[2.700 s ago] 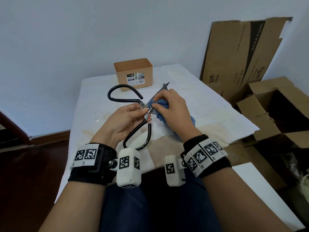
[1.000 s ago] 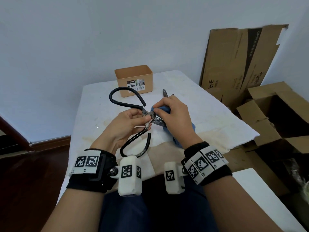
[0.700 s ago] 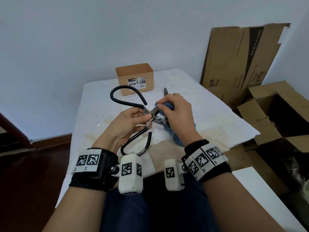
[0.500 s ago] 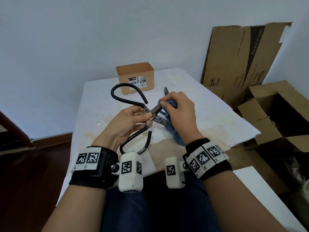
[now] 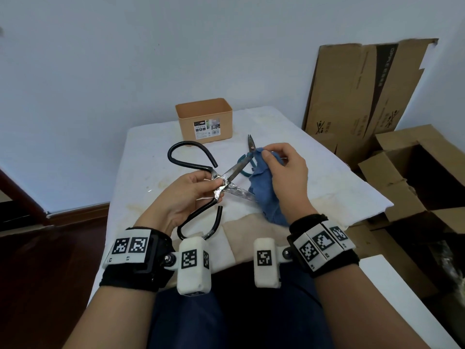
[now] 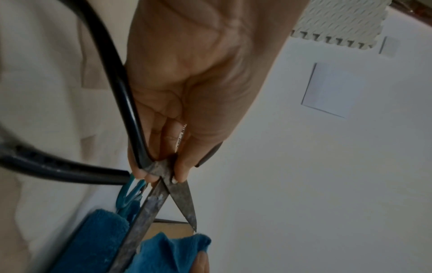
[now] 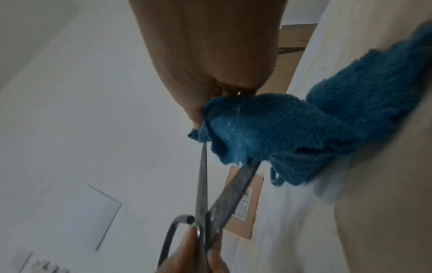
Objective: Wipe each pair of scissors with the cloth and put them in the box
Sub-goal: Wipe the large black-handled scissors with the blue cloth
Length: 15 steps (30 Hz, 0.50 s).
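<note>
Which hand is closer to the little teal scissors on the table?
The right hand. It holds the blue cloth right beside the teal scissors. The left hand sits farther back, pinching the big black-handled scissors at the pivot.

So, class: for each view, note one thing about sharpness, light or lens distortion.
Head view: evenly lit and sharp, the scissors crisp, wall edges bowed by the wide lens. Left wrist view: dim, the black handle smeared. Right wrist view: dim, soft, the cloth fuzzy.
</note>
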Available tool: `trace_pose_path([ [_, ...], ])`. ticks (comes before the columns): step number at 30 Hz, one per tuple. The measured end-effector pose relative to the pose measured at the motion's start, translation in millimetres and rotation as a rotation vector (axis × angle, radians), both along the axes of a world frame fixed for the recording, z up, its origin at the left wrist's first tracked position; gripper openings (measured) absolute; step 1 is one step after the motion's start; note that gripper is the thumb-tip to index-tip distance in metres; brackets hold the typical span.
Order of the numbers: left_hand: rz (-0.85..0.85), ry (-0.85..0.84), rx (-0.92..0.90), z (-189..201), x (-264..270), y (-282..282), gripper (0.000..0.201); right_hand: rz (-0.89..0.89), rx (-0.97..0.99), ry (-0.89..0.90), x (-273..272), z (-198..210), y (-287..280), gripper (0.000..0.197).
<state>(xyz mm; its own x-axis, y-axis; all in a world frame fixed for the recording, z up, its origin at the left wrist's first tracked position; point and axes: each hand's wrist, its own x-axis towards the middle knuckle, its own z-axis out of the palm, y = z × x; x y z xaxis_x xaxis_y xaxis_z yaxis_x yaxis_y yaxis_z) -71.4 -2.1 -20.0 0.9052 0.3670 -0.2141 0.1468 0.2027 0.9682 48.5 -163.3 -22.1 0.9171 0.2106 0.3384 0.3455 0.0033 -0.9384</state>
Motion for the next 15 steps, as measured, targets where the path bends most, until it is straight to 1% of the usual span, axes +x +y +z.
trace_pose_path([
  [2,0.015,0.012,0.005,-0.4,-0.5,3.1,0.013,-0.024,0.032,0.046,3.1,1.6,-2.6,0.007],
  [5,0.021,0.019,0.009,-0.3,1.8,4.5,0.009,0.019,0.017,0.079,2.9,2.3,-0.4,0.009],
  [7,0.023,0.019,0.0,-0.7,3.7,3.9,0.006,0.044,-0.003,0.078,1.9,0.8,2.9,0.007],
  [10,0.031,0.016,-0.008,-0.3,5.5,0.9,0.007,0.089,-0.028,0.024,-2.8,1.3,7.3,0.005],
  [13,0.034,0.0,-0.02,0.8,6.7,-3.8,0.007,0.09,-0.093,-0.045,-6.8,1.5,10.4,0.008],
  [15,0.033,-0.017,-0.036,1.2,7.1,-6.9,0.007,0.058,-0.138,-0.054,-6.1,0.7,10.8,0.013],
])
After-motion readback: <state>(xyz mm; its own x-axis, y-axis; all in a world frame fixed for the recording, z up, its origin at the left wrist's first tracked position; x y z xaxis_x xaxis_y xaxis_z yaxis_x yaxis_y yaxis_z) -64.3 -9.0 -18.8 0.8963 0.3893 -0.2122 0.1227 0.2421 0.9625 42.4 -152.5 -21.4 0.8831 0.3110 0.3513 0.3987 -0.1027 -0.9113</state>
